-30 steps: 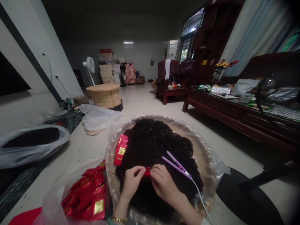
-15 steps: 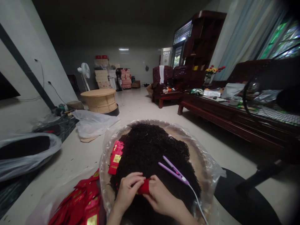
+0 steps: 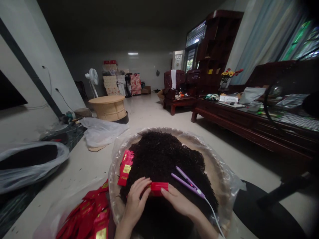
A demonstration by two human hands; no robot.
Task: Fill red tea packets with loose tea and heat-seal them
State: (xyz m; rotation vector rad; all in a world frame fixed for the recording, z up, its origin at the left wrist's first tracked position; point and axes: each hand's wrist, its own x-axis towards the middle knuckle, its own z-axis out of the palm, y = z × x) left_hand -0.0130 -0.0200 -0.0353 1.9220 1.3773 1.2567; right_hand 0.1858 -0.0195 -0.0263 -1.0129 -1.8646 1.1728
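Holding a glossy red rectangular packet (image 3: 159, 188) in closed grip of left hand (image 3: 136, 198) and right hand (image 3: 177, 199), near flat red pouches (image 3: 123, 180) with unreadable gold label (image 3: 127, 169).

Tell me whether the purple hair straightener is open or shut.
Open. The purple hair straightener, lying on the dark dried leaves, gapes at its tips and narrows together only toward its corded end.

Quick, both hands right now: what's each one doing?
Left hand: closed on the left end of a red packet.
Right hand: holding the same packet's right end, thumb on its front.
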